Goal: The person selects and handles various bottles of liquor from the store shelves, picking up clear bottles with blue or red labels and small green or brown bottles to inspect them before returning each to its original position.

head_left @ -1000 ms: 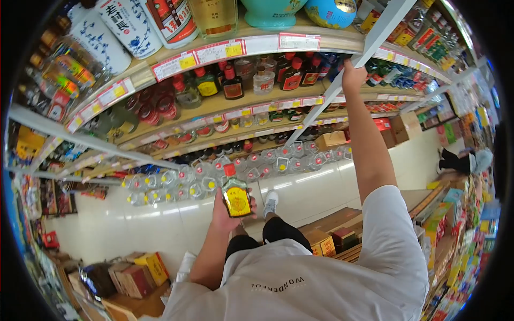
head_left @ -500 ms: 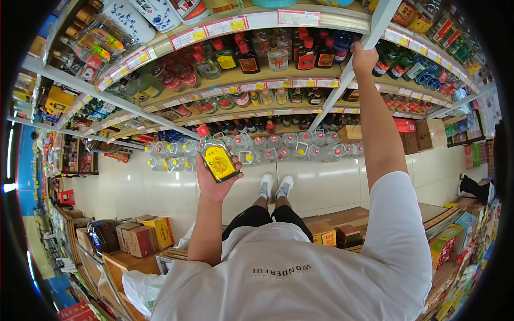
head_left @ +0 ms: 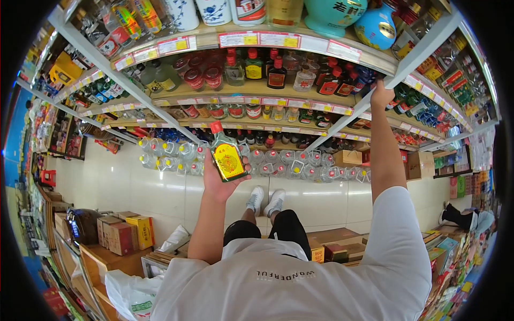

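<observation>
My left hand (head_left: 220,181) is wrapped round a flat green liquor bottle (head_left: 229,157) with a red cap and a yellow label. The bottle is nearly upright, its label facing me, in front of the lower shelves. My right arm stretches out to the right. My right hand (head_left: 382,95) is at the grey shelf post (head_left: 369,101), beside dark blue bottles (head_left: 366,75) at the shelf's end. Its fingertips are hidden there, so I cannot see what they touch. A similar bottle with a yellow label (head_left: 254,64) stands on the shelf among red-capped bottles (head_left: 277,74).
Price tags line the shelf edge (head_left: 289,40). Above it stand a turquoise jar (head_left: 334,16) and a blue bottle (head_left: 375,29). Clear plastic jugs (head_left: 278,163) crowd the floor under the shelves. Behind me are cardboard boxes (head_left: 122,235) and a white plastic bag (head_left: 134,291). Another person's leg (head_left: 459,216) shows at the right.
My view has shifted, bringing more of the upper shelf into sight. My left hand still holds the bottle; my right hand stays by the shelf post, appearing lower and farther right.
</observation>
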Tool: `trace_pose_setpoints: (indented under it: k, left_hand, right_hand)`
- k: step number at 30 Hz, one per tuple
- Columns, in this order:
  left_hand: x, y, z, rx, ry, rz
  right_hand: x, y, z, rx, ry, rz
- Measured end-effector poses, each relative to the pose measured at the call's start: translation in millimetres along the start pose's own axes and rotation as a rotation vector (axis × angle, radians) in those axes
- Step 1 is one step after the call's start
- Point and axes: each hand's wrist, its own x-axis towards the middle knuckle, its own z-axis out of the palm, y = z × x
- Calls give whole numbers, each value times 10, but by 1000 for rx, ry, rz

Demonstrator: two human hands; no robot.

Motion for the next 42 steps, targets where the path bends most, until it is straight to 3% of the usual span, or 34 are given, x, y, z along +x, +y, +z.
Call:
trace_pose_setpoints:
  k: [2,4,7,9,22,25,33,37,42]
  left_hand:
    - [10,39,18,27,17,18]
    - [17,90,63,16,-6,19]
    - [17,106,75,-3,-74,30]
    - [23,101,117,6,-17,22]
    - [-249,143,269,1,-51,133]
    - [-413,145,344,64,-57,177]
    - [-615,78,365,32,-122,184]
    - [-610,81,385,25,-148,209]
    - [-653,61,453,38,-150,227]
  right_hand:
    - [20,22,-9,-30,-14,51]
    - [8,-8,-19,-67,-20,-50]
    - [13,-29,4,-20,-17,-4]
    - [-34,-88,-2,44,-18,63]
    - [22,-36,-37,-231,-12,-88]
    - [90,172,17,-84,-31,42]
    - [-87,-204,-6,-168,-4,-33]
    - [-3,-42,22,-94,-22,10]
    - [-46,-159,-36,-244,-54,-9]
